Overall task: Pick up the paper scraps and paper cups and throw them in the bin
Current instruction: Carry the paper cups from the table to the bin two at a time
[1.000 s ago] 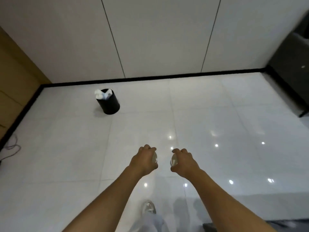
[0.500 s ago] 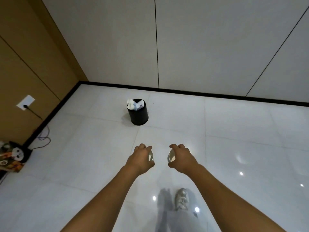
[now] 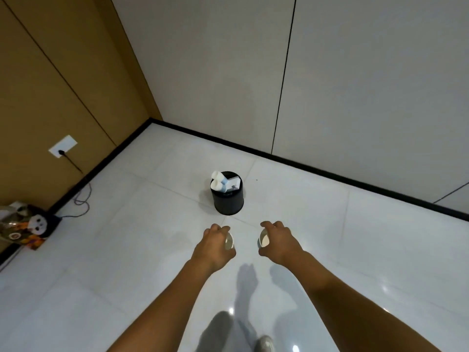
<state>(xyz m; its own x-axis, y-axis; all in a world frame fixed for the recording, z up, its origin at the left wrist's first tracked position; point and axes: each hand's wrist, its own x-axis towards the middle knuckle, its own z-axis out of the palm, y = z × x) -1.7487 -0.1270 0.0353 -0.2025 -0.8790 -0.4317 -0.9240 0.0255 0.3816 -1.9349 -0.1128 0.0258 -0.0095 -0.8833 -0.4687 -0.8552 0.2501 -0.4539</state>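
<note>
Right, nearest first: a pale shoe [image 3: 264,343] shows at the bottom edge on the glossy white tile floor [image 3: 127,262], w/ both bare forearms reaching fwd above it.

Left hand [image 3: 213,246] grips a paper cup [image 3: 229,241], fingers curled over the top and round its far side, thumb underneath; only the cup's open mouth shows, facing right toward the other hand, the rest is hidden behind the knuckles. Right hand [image 3: 280,243] holds a second paper cup [image 3: 264,240] the same way: fingers hooked over its top, thumb below, white mouth turned left. So the two cup mouths face each other across a gap, not touching. Both hands are held up over the floor, approx. level w/ each other.

Just beyond the hands, between them in line, stands the black bin [image 3: 229,197], upright on the tiles. It's already stuffed: two white paper cups [image 3: 217,181] poke out at its left rim, and flat white paper scraps [image 3: 233,183] sit on the right side inside the rim.

Far left: a stuffed toy [image 3: 38,224] by the skirting, a loose cable [image 3: 81,203] running up to a wall socket [image 3: 63,146] on the brown panel wall. Behind the bin, a black skirting board [image 3: 304,162] under pale wall panels.
</note>
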